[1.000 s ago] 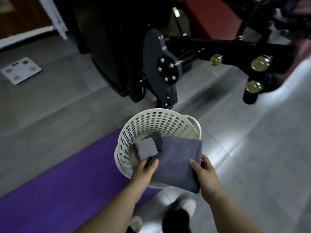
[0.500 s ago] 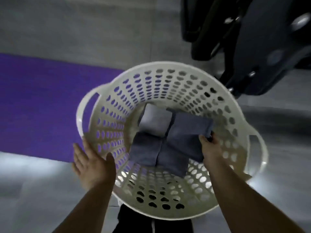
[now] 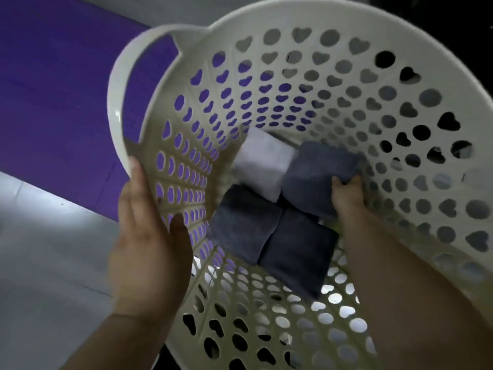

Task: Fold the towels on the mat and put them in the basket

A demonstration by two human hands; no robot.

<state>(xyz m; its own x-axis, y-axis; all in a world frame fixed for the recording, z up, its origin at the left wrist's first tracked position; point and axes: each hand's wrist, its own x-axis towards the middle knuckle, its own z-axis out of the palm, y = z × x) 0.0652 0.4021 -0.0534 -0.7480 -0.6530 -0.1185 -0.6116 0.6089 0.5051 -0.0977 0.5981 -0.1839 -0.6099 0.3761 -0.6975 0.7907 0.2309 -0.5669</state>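
Observation:
A cream plastic basket (image 3: 386, 134) with heart-shaped holes fills most of the view. On its floor lie several folded towels: a pale grey one (image 3: 262, 166), two dark grey ones (image 3: 245, 222) (image 3: 298, 255), and another dark grey towel (image 3: 314, 177) at the back right. My right hand (image 3: 346, 196) reaches deep inside and grips the edge of that back-right towel. My left hand (image 3: 149, 236) presses flat against the outside of the basket's left wall, thumb over the rim.
The purple mat (image 3: 61, 102) lies to the left, also showing through the basket's holes. Pale grey floor tiles (image 3: 40, 276) run along the lower left. A basket handle (image 3: 128, 84) loops at the upper left.
The view has closed in on the basket. My right hand has pushed the dark towel down to the basket floor. My left hand has come against the basket's side.

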